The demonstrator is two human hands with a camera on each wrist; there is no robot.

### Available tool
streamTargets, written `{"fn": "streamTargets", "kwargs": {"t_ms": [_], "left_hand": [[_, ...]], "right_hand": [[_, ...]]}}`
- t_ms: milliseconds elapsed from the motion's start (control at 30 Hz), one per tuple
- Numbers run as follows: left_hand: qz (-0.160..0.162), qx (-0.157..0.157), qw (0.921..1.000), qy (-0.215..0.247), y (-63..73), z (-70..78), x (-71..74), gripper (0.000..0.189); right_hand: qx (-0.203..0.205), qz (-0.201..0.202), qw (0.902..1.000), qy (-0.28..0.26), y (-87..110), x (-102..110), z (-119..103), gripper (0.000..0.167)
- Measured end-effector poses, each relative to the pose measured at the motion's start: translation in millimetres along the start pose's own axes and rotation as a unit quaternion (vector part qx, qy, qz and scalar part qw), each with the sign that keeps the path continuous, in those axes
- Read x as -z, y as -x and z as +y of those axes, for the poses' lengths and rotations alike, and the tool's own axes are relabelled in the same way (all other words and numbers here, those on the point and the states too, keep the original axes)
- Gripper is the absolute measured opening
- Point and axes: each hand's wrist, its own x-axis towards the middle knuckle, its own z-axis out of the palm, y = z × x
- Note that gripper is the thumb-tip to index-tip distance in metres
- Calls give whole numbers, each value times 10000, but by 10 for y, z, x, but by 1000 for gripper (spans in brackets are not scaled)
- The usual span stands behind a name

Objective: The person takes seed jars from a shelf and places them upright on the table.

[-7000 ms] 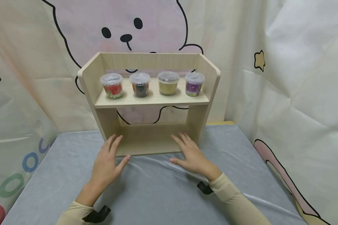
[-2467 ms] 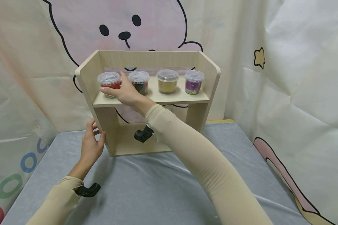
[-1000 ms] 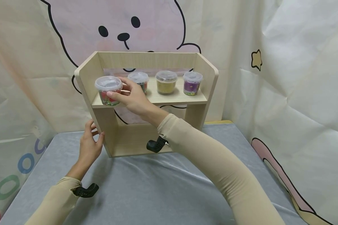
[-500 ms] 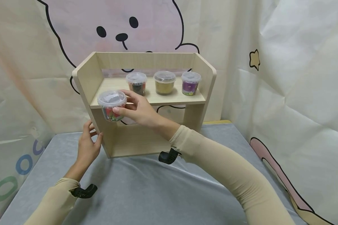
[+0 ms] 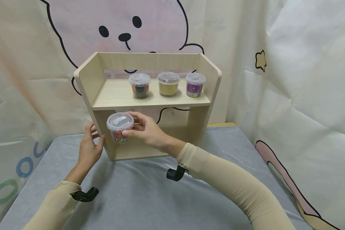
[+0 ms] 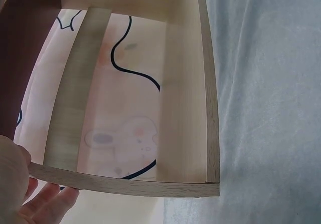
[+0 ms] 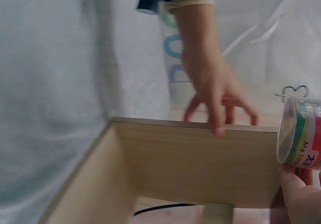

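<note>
My right hand [image 5: 152, 132] holds a small clear plastic tub [image 5: 120, 123] with a lid and red, green contents, thumb on the near side and fingers behind. The tub is upright, in front of the lower compartment's left part. In the right wrist view its printed label [image 7: 308, 138] shows at the right edge. My left hand [image 5: 89, 150] grips the left side panel of the wooden shelf [image 5: 112, 99], thumb at the front edge; in the left wrist view its fingers [image 6: 52, 204] wrap the outer side.
On the upper board stand three more lidded tubs: a dark one [image 5: 140, 88], a yellowish one [image 5: 168, 86] and a purple one [image 5: 195, 86]. The shelf stands on a table with a grey-blue cloth [image 5: 138, 198]. A printed curtain [image 5: 161, 28] hangs behind.
The right hand has taken the red tub from the left end of the upper board and lowered it before the lower compartment. The left hand moved earlier to the side panel and stays there.
</note>
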Motion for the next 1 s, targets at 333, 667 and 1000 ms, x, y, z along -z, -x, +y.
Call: {"fn": "streamTargets", "kwargs": {"t_ms": [333, 667, 1000], "left_hand": [[-126, -12, 9999, 6, 20, -22, -7, 64], [-178, -126, 9998, 35, 12, -41, 12, 65], [-169, -120, 9998, -19, -5, -40, 24, 65]], "right_hand": [[-382, -46, 9993, 0, 150, -51, 446, 66], [-719, -134, 9973, -73, 277, -69, 836, 67], [-943, -20, 9949, -351, 383, -174, 1240, 67]]}}
